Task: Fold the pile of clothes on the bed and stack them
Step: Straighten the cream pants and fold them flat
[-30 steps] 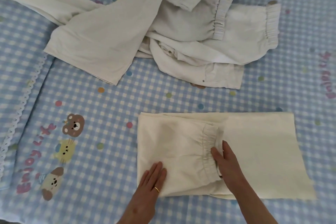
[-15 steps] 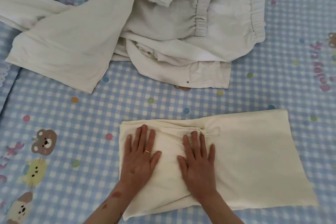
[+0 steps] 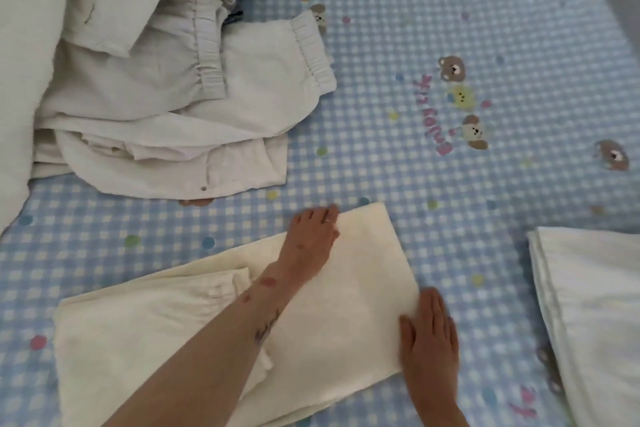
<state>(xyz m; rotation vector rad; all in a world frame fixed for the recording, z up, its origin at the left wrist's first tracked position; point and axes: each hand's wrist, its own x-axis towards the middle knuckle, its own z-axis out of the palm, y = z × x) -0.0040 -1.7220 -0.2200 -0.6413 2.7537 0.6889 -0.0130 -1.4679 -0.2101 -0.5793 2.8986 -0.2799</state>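
Cream trousers [image 3: 221,333], half-folded, lie flat on the checked bedsheet [image 3: 450,184] near the front edge. Left hand [image 3: 311,239] is at the far corner of the leg end; the fingers look curled over the edge, probably a pinch, but blur makes it uncertain. Right hand [image 3: 429,333] lies flat with fingers straight, pressing the near corner. Fabric looks light, limp and non-slip, so it will sag and crease if lifted from one point. Take both leg-end corners and carry them over toward the waistband. Unfolded pile [image 3: 166,87] sits behind; folded white piece [image 3: 595,315] lies well apart to the right.
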